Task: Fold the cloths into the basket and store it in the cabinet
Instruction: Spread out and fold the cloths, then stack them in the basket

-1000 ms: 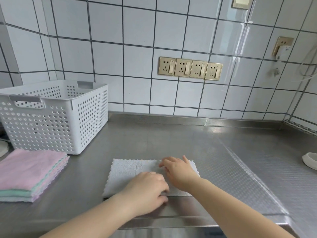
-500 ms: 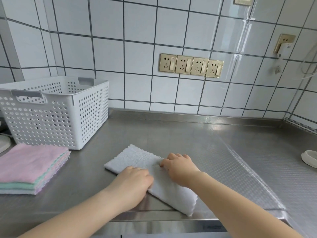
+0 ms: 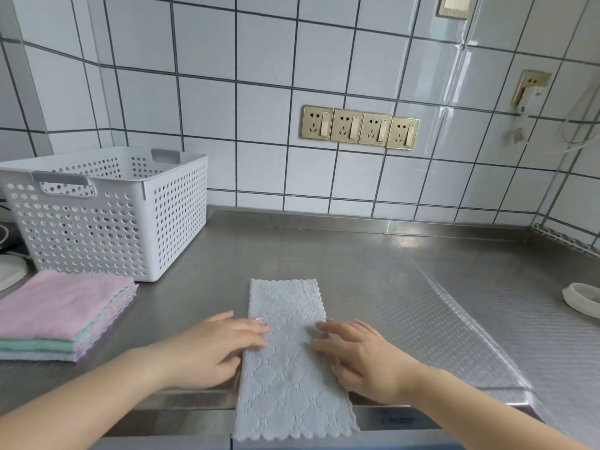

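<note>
Head view: the grey cloth (image 3: 287, 355) now lies as a long narrow strip at bottom centre of the frame, its near end hanging over the front edge of the desk (image 3: 373, 271). Half a second ago it sat diagonal; a second ago it was a wide rectangle running left to right, so I've turned it a quarter turn. My left hand (image 3: 211, 347) rests flat on the strip's left edge, fingers straight, gripping nothing. My right hand (image 3: 360, 355) lies at the right edge, fingers loosely spread, also holding nothing; some of its fingertips touch the cloth. The white basket (image 3: 107, 216) stands at left of the frame, against the wall; what's inside it I can't see. The pink-topped cloth stack (image 3: 61, 313) sits lower left, just in front of the basket, apparently awaiting its turn. I'd judge the cloth is lined up for its next fold, near end up to far end, then into the basket.
</note>
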`<state>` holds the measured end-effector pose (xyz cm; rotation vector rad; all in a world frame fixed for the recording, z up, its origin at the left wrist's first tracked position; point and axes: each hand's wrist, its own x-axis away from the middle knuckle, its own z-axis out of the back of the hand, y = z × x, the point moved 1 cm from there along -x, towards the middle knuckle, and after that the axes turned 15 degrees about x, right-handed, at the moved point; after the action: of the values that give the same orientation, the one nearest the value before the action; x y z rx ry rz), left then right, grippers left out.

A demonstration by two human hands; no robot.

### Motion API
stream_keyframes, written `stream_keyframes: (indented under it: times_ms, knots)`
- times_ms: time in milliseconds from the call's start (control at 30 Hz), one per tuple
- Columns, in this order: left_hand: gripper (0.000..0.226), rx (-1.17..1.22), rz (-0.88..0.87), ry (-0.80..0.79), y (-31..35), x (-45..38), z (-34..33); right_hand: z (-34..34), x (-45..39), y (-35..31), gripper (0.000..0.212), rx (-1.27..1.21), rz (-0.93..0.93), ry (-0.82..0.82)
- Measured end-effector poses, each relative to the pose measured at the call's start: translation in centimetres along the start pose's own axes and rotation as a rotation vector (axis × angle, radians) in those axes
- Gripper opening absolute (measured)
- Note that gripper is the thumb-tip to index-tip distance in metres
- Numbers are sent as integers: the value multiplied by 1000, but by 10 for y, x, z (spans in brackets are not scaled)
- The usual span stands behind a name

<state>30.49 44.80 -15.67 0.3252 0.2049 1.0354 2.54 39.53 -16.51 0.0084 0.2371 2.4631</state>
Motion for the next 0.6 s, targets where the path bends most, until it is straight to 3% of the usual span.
stream_keyframes:
  times_ms: [133,333,433,600]
  knots:
    - [75,17,23,-267,9,15,-4,-6,17,4,68,-19,116,-115]
    - [84,-119,4,-212,13,25,-19,-15,25,6,102,260,235,-71]
    - [79,-118,-6,-149,11,27,-26,-15,25,0,90,316,220,-10]
    - [71,-103,-11,-94,10,24,-31,-12,28,-14,63,122,79,87]
